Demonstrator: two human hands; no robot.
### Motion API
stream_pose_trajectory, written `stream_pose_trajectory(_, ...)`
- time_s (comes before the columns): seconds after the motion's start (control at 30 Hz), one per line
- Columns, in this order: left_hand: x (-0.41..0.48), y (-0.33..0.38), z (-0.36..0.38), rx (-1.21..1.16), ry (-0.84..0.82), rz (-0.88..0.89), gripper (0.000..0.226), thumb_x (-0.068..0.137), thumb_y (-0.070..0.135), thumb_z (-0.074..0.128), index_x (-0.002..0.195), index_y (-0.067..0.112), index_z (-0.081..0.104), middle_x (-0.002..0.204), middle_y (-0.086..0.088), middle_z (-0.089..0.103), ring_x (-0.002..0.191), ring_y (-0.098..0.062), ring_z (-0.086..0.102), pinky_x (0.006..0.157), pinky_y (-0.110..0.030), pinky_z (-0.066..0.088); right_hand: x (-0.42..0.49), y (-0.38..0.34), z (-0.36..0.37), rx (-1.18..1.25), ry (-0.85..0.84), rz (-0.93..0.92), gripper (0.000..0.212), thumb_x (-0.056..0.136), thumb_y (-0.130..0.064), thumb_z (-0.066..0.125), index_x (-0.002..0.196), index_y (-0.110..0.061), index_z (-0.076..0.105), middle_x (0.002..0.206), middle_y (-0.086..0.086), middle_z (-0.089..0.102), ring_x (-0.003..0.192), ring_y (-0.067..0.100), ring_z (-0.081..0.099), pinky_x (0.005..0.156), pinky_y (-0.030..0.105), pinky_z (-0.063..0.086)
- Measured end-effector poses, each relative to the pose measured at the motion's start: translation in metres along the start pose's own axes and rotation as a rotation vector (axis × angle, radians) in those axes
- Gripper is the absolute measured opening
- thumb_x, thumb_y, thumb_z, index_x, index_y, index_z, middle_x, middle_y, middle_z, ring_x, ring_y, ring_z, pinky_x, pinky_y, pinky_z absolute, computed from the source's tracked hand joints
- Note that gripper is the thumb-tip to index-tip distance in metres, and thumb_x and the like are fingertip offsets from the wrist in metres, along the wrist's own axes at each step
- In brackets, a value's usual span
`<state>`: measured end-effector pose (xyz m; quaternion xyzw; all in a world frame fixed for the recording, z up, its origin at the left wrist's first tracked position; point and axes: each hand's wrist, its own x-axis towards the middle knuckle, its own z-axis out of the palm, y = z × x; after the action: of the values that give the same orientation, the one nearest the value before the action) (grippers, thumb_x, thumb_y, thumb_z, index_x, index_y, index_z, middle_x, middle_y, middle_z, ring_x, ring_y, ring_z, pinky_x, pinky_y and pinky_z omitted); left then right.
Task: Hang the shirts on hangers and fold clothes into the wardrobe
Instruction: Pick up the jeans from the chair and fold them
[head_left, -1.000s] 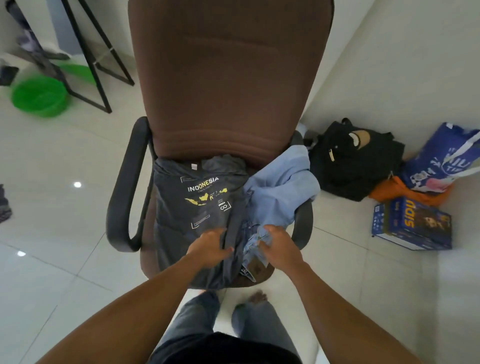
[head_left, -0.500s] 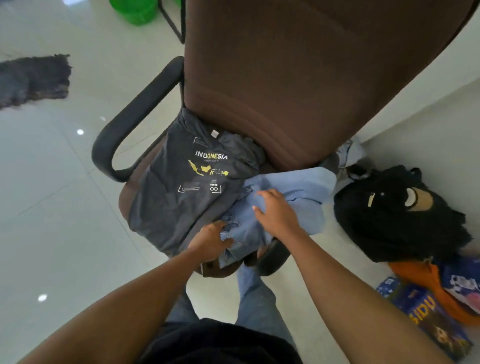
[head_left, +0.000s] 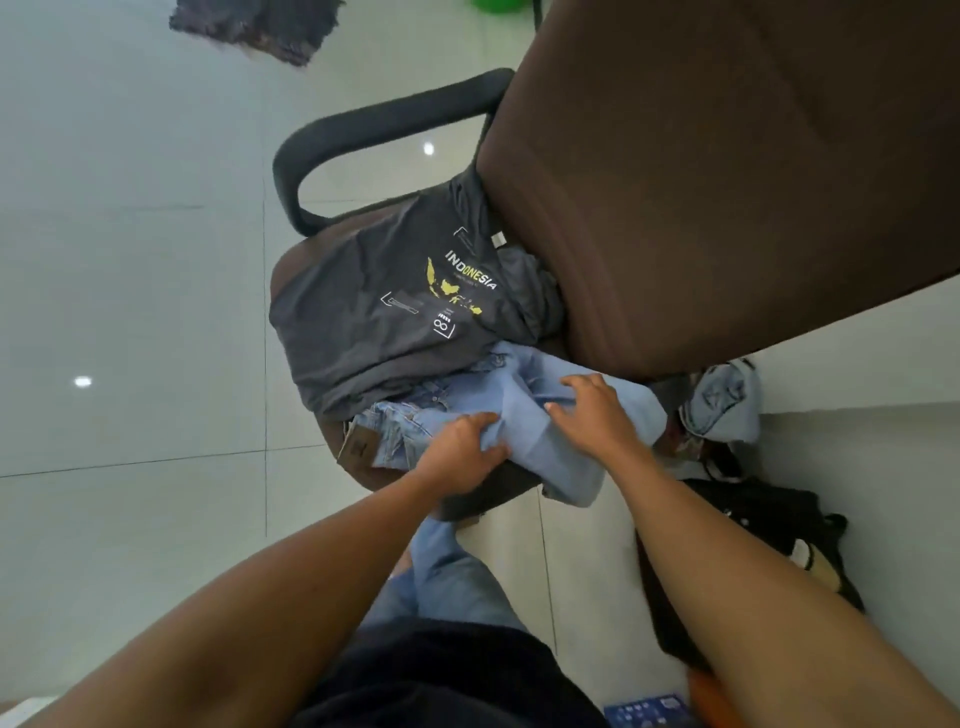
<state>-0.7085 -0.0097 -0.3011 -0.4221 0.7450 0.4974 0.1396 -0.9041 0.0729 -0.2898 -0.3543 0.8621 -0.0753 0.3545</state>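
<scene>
On brown chair (head_left: 727, 182) over tile floor (head_left: 130, 312): L hand (head_left: 460, 452) w/ fistful of jeans (head_left: 524, 387), R hand (head_left: 597, 415) flat atop.

The dark grey T-shirt (head_left: 363, 332) bore "INDONESIA" in white and yellow capitals; at 7 o'clock of the word sat a boxed infinity sign. Smaller print was illegible.

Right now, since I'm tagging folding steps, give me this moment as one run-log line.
phase: handling jeans | left hand: grips jeans | right hand: presses jeans | place: chair | grey shirt: beside jeans
</scene>
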Motion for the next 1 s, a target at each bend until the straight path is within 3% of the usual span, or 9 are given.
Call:
stream_pose_trajectory(0.33, -0.012, 0.012, 0.039, -0.07, 0.116, -0.023, 0.065, 0.092, 0.049, 0.059, 0.149, 0.024, 0.039, 0.147, -0.006, 0.051, 0.125, -0.028, 0.056, 0.103, -0.046, 0.045, -0.016, 0.017, -0.006, -0.065, -0.072, -0.087, 0.048, 0.1, -0.028, 0.056, 0.144, -0.013, 0.047, 0.146, 0.011, 0.042, 0.125, 0.03, 0.052, 0.102, 0.041, 0.044)
stream_pose_trajectory(0.47, -0.007, 0.029, 0.054, -0.02, 0.246, -0.131, 0.065, 0.094, 0.056, 0.051, 0.149, 0.025, 0.037, 0.143, -0.006, 0.055, 0.127, -0.029, 0.054, 0.101, -0.047, 0.045, 0.003, 0.033, -0.019, -0.155, -0.106, -0.146, 0.049, 0.099, -0.028, 0.056, 0.145, -0.014, 0.045, 0.15, 0.011, 0.04, 0.131, 0.03, 0.048, 0.104, 0.042, 0.043)
stream_pose_trajectory(0.6, 0.006, 0.049, 0.066, -0.02, 0.328, -0.31, 0.063, 0.092, 0.056, 0.055, 0.148, 0.032, 0.037, 0.137, -0.003, 0.058, 0.126, -0.027, 0.054, 0.104, -0.054, 0.041, 0.041, 0.043, -0.031, -0.256, -0.229, -0.185, 0.058, 0.099, -0.035, 0.054, 0.152, -0.019, 0.035, 0.151, 0.014, 0.041, 0.136, 0.035, 0.043, 0.109, 0.048, 0.038)
stream_pose_trajectory(0.7, 0.012, 0.063, 0.074, -0.029, 0.381, -0.398, 0.057, 0.094, 0.046, 0.058, 0.146, 0.036, 0.04, 0.138, -0.003, 0.058, 0.127, -0.028, 0.053, 0.107, -0.056, 0.035, 0.056, 0.055, -0.032, -0.362, -0.347, -0.206, 0.067, 0.099, -0.047, 0.049, 0.157, -0.023, 0.024, 0.152, 0.014, 0.043, 0.136, 0.038, 0.043, 0.109, 0.05, 0.037)
stream_pose_trajectory(0.77, 0.014, 0.07, 0.079, -0.067, 0.456, -0.403, 0.052, 0.097, 0.035, 0.057, 0.147, 0.034, 0.042, 0.138, -0.004, 0.058, 0.126, -0.029, 0.054, 0.107, -0.051, 0.036, 0.062, 0.063, -0.029, -0.354, -0.379, -0.233, 0.065, 0.1, -0.047, 0.049, 0.156, -0.024, 0.027, 0.15, 0.011, 0.048, 0.134, 0.036, 0.046, 0.108, 0.048, 0.039)
stream_pose_trajectory(0.87, 0.009, 0.073, 0.087, -0.17, 0.562, -0.386, 0.05, 0.095, 0.021, 0.059, 0.144, 0.023, 0.049, 0.135, -0.013, 0.059, 0.123, -0.033, 0.055, 0.103, -0.044, 0.044, 0.061, 0.063, -0.03, -0.182, -0.328, -0.316, 0.054, 0.098, -0.034, 0.06, 0.148, -0.021, 0.043, 0.143, 0.01, 0.055, 0.128, 0.033, 0.053, 0.1, 0.041, 0.046)
stream_pose_trajectory(1.0, -0.017, 0.084, 0.092, -0.26, 0.699, -0.36, 0.046, 0.087, 0.012, 0.065, 0.133, 0.013, 0.062, 0.121, -0.016, 0.063, 0.112, -0.032, 0.06, 0.098, -0.037, 0.045, 0.035, 0.066, -0.035, -0.058, -0.265, -0.52, 0.05, 0.097, -0.021, 0.057, 0.145, -0.018, 0.045, 0.137, 0.012, 0.052, 0.121, 0.032, 0.055, 0.098, 0.042, 0.047)
